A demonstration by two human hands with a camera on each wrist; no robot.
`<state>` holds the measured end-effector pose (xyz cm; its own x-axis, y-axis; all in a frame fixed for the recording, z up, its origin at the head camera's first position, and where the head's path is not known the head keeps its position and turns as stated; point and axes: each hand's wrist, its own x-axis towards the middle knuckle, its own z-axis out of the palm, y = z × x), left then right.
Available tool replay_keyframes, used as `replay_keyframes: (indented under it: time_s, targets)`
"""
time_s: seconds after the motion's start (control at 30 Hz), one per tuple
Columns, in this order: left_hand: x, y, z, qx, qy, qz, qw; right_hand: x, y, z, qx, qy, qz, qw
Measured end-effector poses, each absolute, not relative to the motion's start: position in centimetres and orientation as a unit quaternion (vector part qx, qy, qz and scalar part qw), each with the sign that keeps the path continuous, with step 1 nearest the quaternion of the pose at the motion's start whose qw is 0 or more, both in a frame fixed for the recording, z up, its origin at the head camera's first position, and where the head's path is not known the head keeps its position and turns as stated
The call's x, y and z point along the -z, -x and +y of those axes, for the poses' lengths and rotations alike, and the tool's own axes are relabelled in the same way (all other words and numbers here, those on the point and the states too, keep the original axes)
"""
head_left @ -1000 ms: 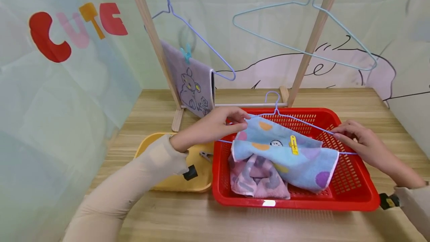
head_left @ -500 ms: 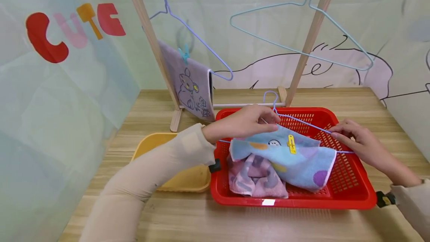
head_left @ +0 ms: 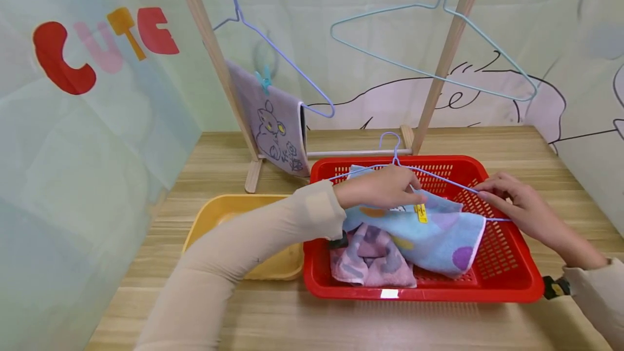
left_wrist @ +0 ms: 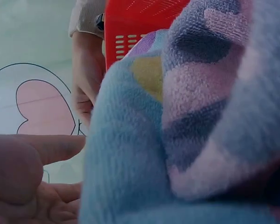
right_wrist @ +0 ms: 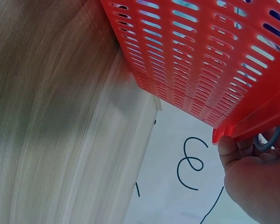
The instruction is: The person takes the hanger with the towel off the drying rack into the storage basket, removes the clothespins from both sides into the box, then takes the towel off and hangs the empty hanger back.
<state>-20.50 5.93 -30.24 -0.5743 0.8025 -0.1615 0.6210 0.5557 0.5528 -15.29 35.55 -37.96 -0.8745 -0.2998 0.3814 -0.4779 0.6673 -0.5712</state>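
Observation:
A light purple clothes hanger (head_left: 441, 178) lies across the red basket, with a blue spotted towel (head_left: 439, 248) folded over its lower bar. My right hand (head_left: 524, 207) pinches the hanger's right shoulder between thumb and fingers. Over the towel's middle reaches my left hand (head_left: 382, 187), thumb and fingers apart. Its fingertips are right at the top of a yellow clothespin (head_left: 422, 214) on the towel and cover part of it. The left wrist view shows the thumb (left_wrist: 60, 147) stretched out beside the towel's fold. A pink and grey towel (head_left: 365, 267) lies bunched in front.
The red basket (head_left: 463, 292) stands on the wooden table. Left of it is a yellow tray (head_left: 287, 271), partly behind my left sleeve. Behind rises a wooden rack (head_left: 425, 123) with a teal hanger (head_left: 487, 89) and a grey towel (head_left: 280, 145) held by a teal clothespin (head_left: 265, 80).
My left hand has moved right, from the blue towel's upper left corner to the yellow clothespin. My right hand keeps its hold on the hanger. The whole view has shifted slightly.

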Motion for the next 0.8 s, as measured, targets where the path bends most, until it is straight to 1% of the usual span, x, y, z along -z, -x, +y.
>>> replay_keyframes:
  time_s: [0.23, 0.43, 0.63, 0.8]
  targets:
    - [30.6, 20.0, 7.2, -0.183, -0.422, 0.861, 0.217, 38.0, 15.4, 35.6, -0.349, -0.213, -0.904, 0.124]
    - [30.7, 20.0, 7.3, -0.174, -0.42, 0.866, 0.206, 38.1, 15.4, 35.6, -0.353, -0.217, -0.901, 0.126]
    - [30.6, 19.9, 7.1, -0.215, -0.406, 0.868, 0.19, 38.1, 15.4, 35.6, -0.35, -0.22, -0.901, 0.132]
    - [30.6, 19.7, 6.9, -0.259, -0.39, 0.866, 0.174, 38.2, 15.4, 35.6, -0.35, -0.212, -0.904, 0.127]
